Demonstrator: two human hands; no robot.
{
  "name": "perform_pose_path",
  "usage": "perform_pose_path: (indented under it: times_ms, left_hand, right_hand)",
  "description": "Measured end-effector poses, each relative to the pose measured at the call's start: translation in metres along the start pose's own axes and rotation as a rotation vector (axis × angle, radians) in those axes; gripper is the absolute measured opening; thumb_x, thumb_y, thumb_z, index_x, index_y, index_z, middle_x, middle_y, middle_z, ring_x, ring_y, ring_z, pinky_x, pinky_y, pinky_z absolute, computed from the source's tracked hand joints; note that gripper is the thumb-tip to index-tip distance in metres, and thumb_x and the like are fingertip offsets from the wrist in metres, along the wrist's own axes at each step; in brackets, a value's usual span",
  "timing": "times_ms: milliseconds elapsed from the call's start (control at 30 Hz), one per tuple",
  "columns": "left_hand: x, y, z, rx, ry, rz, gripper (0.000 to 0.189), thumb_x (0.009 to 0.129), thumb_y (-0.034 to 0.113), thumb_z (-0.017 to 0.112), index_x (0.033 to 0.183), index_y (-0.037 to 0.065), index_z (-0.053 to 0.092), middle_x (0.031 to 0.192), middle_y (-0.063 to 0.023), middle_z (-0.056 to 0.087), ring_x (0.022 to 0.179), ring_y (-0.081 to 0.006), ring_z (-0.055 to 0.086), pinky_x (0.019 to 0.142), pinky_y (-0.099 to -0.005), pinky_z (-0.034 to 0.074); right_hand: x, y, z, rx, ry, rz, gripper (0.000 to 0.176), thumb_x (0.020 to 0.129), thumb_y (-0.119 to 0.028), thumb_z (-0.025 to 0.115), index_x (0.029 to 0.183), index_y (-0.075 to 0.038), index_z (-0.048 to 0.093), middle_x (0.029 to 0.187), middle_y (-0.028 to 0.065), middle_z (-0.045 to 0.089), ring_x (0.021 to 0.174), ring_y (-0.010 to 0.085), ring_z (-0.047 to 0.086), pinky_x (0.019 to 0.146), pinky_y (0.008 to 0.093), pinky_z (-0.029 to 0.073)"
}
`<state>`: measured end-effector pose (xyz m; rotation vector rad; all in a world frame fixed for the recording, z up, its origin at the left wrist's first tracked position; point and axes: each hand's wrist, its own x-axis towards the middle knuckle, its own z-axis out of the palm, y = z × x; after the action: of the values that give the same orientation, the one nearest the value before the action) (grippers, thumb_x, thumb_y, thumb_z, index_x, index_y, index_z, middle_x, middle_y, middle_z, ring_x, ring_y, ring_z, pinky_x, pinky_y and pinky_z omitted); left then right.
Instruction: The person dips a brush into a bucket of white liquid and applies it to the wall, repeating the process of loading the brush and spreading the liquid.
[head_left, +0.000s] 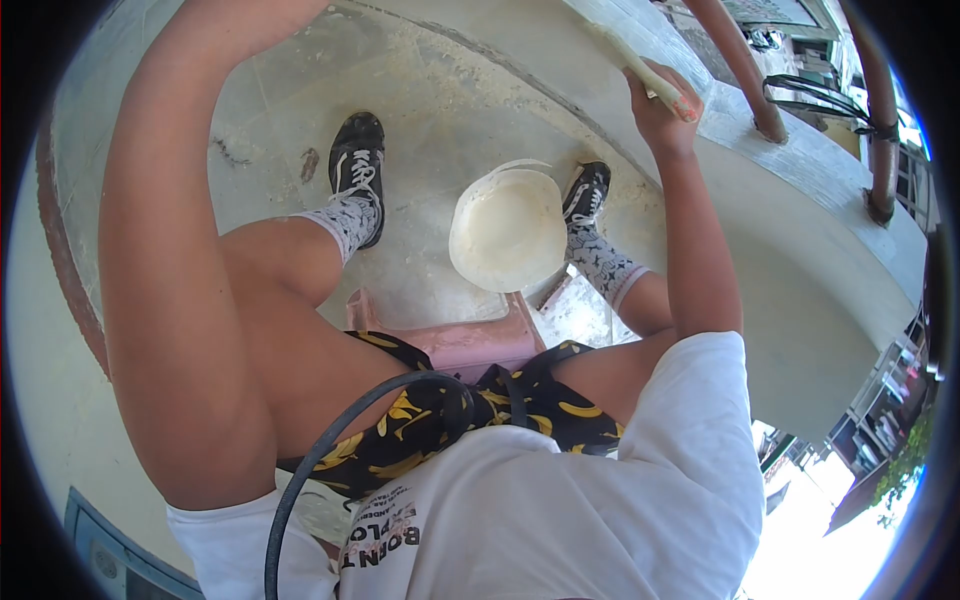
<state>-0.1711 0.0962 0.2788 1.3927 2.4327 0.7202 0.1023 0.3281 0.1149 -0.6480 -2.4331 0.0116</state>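
Observation:
My right hand [662,108] is closed around a long pale handle with a reddish end [680,103]. The tool slants up and left along the low curved wall [600,105], and what its far end is cannot be made out. My left forearm [160,130] reaches up past the top edge, so the left hand is out of sight. Between my feet stands a cream-coloured plastic tub [508,230], its inside coated with a pale substance and a thin curved strip at its far rim.
I sit on a pink plastic stool [480,338]. My shoes [356,170] rest on a smudged floor [260,110]. Brown metal posts [880,130] rise from the wall's top at right, with a black cord [820,98] tied there. A dark cable [320,450] loops near my lap.

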Motion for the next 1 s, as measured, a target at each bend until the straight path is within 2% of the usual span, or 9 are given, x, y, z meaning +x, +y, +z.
perform_pose_path:
  times_ms: [67,133,167,233,667,767,833,867,1000]
  left_hand:
    - [0.013,-0.024,-0.002,0.008,0.001,-0.037,0.038,0.087,0.020,0.065,0.115,-0.004,0.059,0.082,-0.0153,0.065,0.072,-0.0202,0.064,0.064,-0.0328,0.050]
    - [0.048,-0.093,-0.004,-1.147,-0.611,0.471,0.038,0.086,0.019,0.066,0.115,-0.004,0.059,0.080,-0.0154,0.066,0.072,-0.0198,0.064,0.064,-0.0323,0.050]
    - [0.035,-0.059,-0.004,-1.148,-0.616,0.475,0.038,0.086,0.019,0.066,0.115,-0.004,0.059,0.080,-0.0154,0.066,0.072,-0.0198,0.064,0.064,-0.0323,0.050]
    - [0.004,0.005,0.002,0.016,-0.025,-0.008,0.038,0.085,0.019,0.066,0.115,-0.004,0.059,0.079,-0.0152,0.066,0.072,-0.0202,0.064,0.065,-0.0324,0.050]
    - [0.011,0.017,0.010,-0.041,-0.124,-0.063,0.037,0.085,0.019,0.066,0.113,-0.004,0.060,0.079,-0.0148,0.065,0.072,-0.0207,0.064,0.065,-0.0330,0.050]
    - [0.007,0.022,0.020,0.120,0.063,0.072,0.037,0.085,0.019,0.066,0.114,-0.003,0.060,0.080,-0.0142,0.064,0.070,-0.0200,0.063,0.065,-0.0327,0.050]
    - [0.020,0.029,0.014,-0.008,-0.086,-0.202,0.036,0.085,0.020,0.066,0.113,-0.002,0.061,0.079,-0.0134,0.064,0.068,-0.0193,0.061,0.064,-0.0324,0.049]
    - [0.019,0.027,0.012,-0.008,-0.084,-0.203,0.036,0.085,0.020,0.066,0.113,-0.002,0.061,0.079,-0.0134,0.064,0.068,-0.0193,0.061,0.064,-0.0324,0.049]
    - [0.008,0.021,0.023,0.001,-0.020,-0.008,0.037,0.085,0.020,0.066,0.113,-0.003,0.061,0.076,-0.0122,0.063,0.066,-0.0181,0.060,0.062,-0.0315,0.049]
  right_hand:
    - [0.003,-0.006,-0.015,-0.011,-0.003,-0.001,0.013,0.076,-0.014,0.077,0.086,-0.008,0.071,0.079,0.0074,0.069,0.067,0.0249,0.067,0.061,0.0329,0.054]
    - [-0.005,-0.010,-0.022,0.014,0.001,0.004,0.013,0.075,-0.013,0.077,0.085,-0.008,0.070,0.078,0.0073,0.069,0.067,0.0248,0.067,0.061,0.0328,0.054]
    - [-0.011,-0.010,-0.022,0.020,-0.022,-0.004,0.013,0.077,-0.013,0.077,0.087,-0.008,0.071,0.080,0.0077,0.070,0.069,0.0235,0.068,0.062,0.0320,0.054]
    - [-0.022,-0.007,-0.019,0.000,-0.095,0.000,0.014,0.077,-0.014,0.078,0.088,-0.007,0.071,0.082,0.0082,0.071,0.071,0.0230,0.069,0.064,0.0312,0.055]
    - [-0.022,0.018,-0.026,-0.039,-0.059,0.015,0.013,0.075,-0.015,0.078,0.085,-0.008,0.071,0.078,0.0061,0.070,0.069,0.0231,0.067,0.061,0.0323,0.054]
    - [-0.015,0.018,-0.037,-0.020,-0.022,-0.019,0.013,0.075,-0.015,0.078,0.085,-0.008,0.071,0.078,0.0060,0.070,0.069,0.0235,0.067,0.062,0.0321,0.054]
    - [-0.018,0.012,-0.040,0.035,-0.049,0.053,0.013,0.076,-0.015,0.077,0.085,-0.008,0.071,0.078,0.0061,0.070,0.069,0.0235,0.067,0.062,0.0316,0.054]
    - [-0.018,0.011,-0.039,0.026,-0.064,0.033,0.013,0.076,-0.014,0.077,0.085,-0.008,0.071,0.079,0.0061,0.070,0.068,0.0233,0.067,0.062,0.0314,0.054]
    - [-0.020,0.019,-0.035,-0.011,-0.115,0.083,0.014,0.077,-0.014,0.077,0.088,-0.008,0.072,0.082,0.0065,0.071,0.070,0.0217,0.068,0.064,0.0306,0.054]
